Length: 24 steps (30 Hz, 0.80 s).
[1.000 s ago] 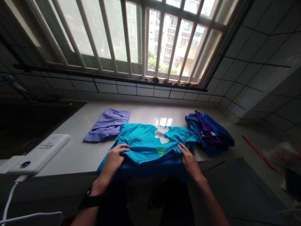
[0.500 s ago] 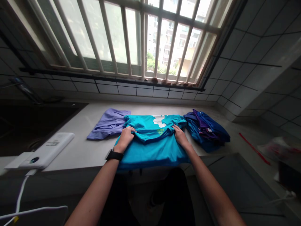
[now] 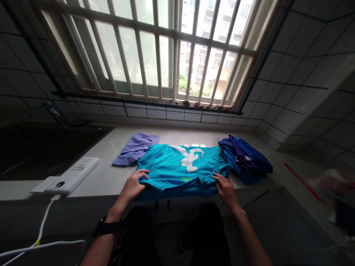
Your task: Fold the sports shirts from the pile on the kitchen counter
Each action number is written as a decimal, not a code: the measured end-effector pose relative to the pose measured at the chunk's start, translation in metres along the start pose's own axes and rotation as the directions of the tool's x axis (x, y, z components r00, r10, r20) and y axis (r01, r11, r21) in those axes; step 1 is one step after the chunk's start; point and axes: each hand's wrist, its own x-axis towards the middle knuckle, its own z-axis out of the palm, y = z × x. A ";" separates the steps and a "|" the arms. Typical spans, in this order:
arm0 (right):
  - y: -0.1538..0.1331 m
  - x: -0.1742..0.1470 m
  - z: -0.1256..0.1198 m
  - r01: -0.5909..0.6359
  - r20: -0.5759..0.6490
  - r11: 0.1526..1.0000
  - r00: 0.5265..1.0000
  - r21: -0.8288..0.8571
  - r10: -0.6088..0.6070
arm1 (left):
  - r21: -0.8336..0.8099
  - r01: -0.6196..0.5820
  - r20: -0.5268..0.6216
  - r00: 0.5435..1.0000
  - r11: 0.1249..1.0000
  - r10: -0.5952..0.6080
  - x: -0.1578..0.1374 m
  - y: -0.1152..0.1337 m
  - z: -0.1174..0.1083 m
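A turquoise T-shirt (image 3: 166,166) with a white figure print lies across the counter, its near part folded over and reaching the front edge. At its left near corner, my left hand (image 3: 135,184) has closed its fingers on the cloth. My right hand (image 3: 225,188) grips the right side of the same fold, thumb underneath and fingers on top. The fingertips are partly hidden in the fabric. Left of the shirt rests a lavender garment (image 3: 135,147), partly tucked against it. On the right a pile of blue and purple clothes (image 3: 246,159) touches its sleeve.
A white power bank (image 3: 77,175) with a plugged-in white cable (image 3: 46,218) lies left, near the counter's (image 3: 111,181) front edge. Behind it are a dark sink (image 3: 100,142) and a faucet (image 3: 57,112). A red strip (image 3: 303,183) lies far right. A barred window (image 3: 155,55) is ahead.
Both hands have come toward me and slightly apart, drawing the folded cloth to the counter's front edge. More of the white print now shows. The camera view has shifted a little.
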 end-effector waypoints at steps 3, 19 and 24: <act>0.000 -0.005 0.010 -0.009 -0.007 0.992 1.000 -0.129 0.008 | 0.002 -0.017 0.012 1.000 1.000 0.017 -0.003 -0.007 0.004; 0.001 0.008 0.011 -0.089 0.005 0.992 0.996 -0.091 0.089 | 0.009 -0.023 0.062 0.998 1.000 0.023 0.004 -0.005 0.005; 0.000 0.010 0.009 -0.060 0.047 0.994 0.997 -0.088 0.064 | 0.033 -0.042 0.067 0.997 0.999 0.040 0.005 -0.007 0.005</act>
